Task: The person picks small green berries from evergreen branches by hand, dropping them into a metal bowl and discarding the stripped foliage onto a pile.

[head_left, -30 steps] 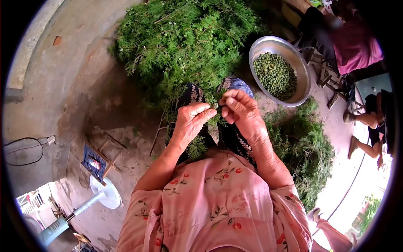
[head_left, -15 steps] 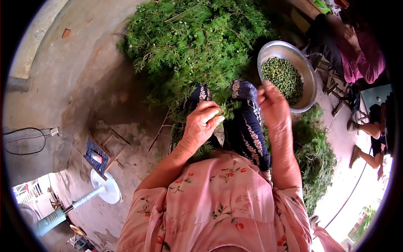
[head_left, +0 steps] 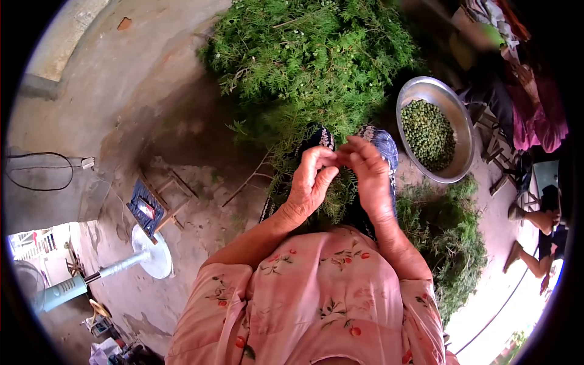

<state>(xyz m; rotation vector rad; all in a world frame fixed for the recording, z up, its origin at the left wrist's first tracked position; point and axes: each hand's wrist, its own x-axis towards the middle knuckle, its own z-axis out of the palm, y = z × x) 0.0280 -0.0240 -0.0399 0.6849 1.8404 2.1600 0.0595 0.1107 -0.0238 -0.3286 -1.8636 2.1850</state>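
Above my lap my two hands meet at the fingertips. My left hand (head_left: 309,182) is closed, with thumb and fingers bent round a green sprig (head_left: 338,204) whose leaves hang below; its held end is hidden. My right hand (head_left: 370,176) is slightly blurred, its fingers bent in against the left fingertips, and what they pinch is hidden. Just beyond my knees lies a large heap of leafy green branches (head_left: 310,67). To the right of it stands a metal basin (head_left: 464,135) containing many small round green fruits (head_left: 427,134).
More cut greenery (head_left: 441,249) lies on the floor at my right. On the left are a small stool (head_left: 149,207) and a standing fan (head_left: 152,252). A person in a dark pink top (head_left: 538,118) sits beyond the basin, and another person's legs (head_left: 535,219) show at far right.
My right hand has moved left, from beside the basin to my left fingertips. The view has shifted, so the surroundings sit lower and mostly further right.
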